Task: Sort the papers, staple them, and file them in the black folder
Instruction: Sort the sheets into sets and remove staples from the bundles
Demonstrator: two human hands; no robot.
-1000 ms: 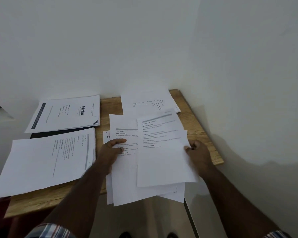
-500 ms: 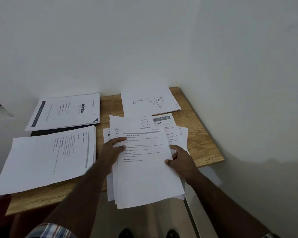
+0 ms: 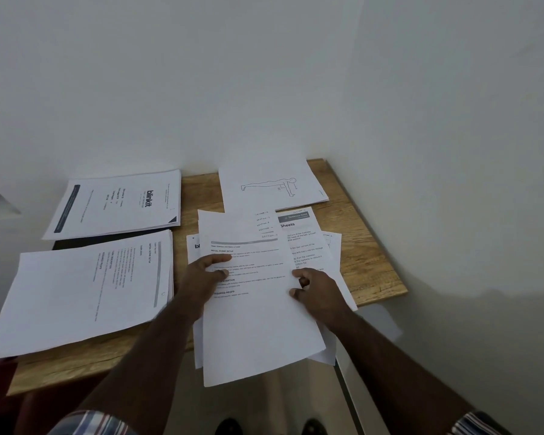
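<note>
A loose pile of printed papers (image 3: 324, 246) lies at the table's front right and overhangs the front edge. Its top sheet (image 3: 255, 328) carries text headings. My left hand (image 3: 201, 277) holds that sheet's left edge, thumb and forefinger on top. My right hand (image 3: 318, 293) pinches its right edge with curled fingers. A sorted stack of text pages (image 3: 76, 296) lies at the front left, and a "blinkit" stack (image 3: 117, 202) sits behind it. Between those two stacks only a dark strip of the black folder (image 3: 107, 240) shows. No stapler is in view.
A sheet with a line drawing of a figure (image 3: 270, 183) lies at the back right of the wooden table (image 3: 368, 262). White walls close the table in behind and on the right. The floor and two shoes show below the front edge.
My right hand has brought the text sheet leftward from the right side and laid it over the pile. It uncovered a page headed "Sheets". My left hand has stayed at the pile's left edge.
</note>
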